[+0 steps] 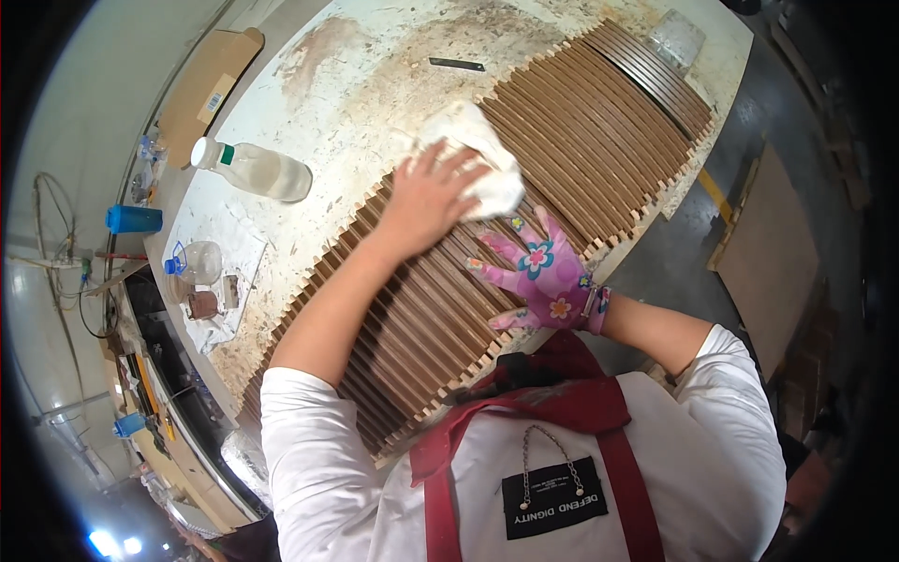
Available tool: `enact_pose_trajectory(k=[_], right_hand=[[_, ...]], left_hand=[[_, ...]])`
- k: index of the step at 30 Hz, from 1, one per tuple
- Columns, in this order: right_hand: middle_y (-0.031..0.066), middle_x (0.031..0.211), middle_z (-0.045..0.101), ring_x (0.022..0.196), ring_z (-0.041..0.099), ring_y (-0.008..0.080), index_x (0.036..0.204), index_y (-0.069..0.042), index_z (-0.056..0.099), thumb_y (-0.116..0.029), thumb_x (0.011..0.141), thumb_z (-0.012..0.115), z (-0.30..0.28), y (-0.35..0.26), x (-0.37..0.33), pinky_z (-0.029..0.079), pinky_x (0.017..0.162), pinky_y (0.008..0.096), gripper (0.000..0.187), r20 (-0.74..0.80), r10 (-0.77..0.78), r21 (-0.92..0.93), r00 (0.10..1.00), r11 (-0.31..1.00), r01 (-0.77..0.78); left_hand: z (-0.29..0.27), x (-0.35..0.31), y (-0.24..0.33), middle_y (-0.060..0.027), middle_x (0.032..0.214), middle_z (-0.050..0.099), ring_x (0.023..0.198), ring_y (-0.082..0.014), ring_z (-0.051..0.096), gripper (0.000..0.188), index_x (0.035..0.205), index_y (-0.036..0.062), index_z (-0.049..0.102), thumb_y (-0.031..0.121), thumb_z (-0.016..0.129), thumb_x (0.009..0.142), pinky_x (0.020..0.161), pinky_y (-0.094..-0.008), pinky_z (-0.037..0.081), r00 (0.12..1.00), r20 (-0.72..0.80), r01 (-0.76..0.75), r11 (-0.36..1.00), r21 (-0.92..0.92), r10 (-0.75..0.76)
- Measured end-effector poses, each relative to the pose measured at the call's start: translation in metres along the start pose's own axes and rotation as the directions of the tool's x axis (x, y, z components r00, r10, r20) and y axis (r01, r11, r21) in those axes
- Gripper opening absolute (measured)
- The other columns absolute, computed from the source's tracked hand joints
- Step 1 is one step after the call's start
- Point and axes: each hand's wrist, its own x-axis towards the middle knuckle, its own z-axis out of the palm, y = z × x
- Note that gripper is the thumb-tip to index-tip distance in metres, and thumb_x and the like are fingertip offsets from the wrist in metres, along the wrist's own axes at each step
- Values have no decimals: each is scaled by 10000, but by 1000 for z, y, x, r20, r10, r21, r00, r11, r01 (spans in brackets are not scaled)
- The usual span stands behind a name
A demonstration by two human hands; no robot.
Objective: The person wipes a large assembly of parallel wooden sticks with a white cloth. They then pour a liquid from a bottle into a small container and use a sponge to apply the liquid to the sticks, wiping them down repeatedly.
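Observation:
My left hand, bare, presses a bunched white cloth onto a row of thin brown wooden slats, its fingers curved over the cloth. The slats lie side by side, their pale ends uneven along both edges. On my right hand is a pink glove with a flower pattern. Its fingers are spread flat on the slats near their near edge, close to the cloth, holding nothing. Part of the row is hidden under my left forearm.
The slats rest on a stained white table. At left stand a white-capped bottle of pale liquid and a clear jug. A dark flat strip lies beyond the slats. A clear container sits at far right. A brown board leans beyond the right edge.

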Motion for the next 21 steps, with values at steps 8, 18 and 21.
enact_pose_trajectory(k=[8,18,21], right_hand=[[142,1461,416,1356,345,408,1394,-196,475,-604,851,516,-14,2,4,233,1104,553,680,-133,-27,109,991,993,42],[154,1342,543,1268,490,338,1323,-119,540,-314,967,503,-47,85,126,387,1088,406,407,-414,-303,194,859,892,408],[127,1438,455,1318,442,308,1373,-167,495,-417,967,475,-18,33,183,339,1122,398,477,-205,-536,330,819,750,573]], left_hand=[[-54,-14,-78,-22,724,561,581,-89,488,443,1307,50,533,321,563,958,531,-265,413,632,-144,244,371,-896,-762],[-112,-146,72,-109,1144,617,1025,-157,572,395,1271,-26,533,192,575,944,904,-285,450,547,-149,343,383,-858,-824],[-99,-166,114,-136,1138,613,1033,-173,579,363,1249,-25,542,168,566,941,912,-291,457,371,-18,466,203,-861,-928]])
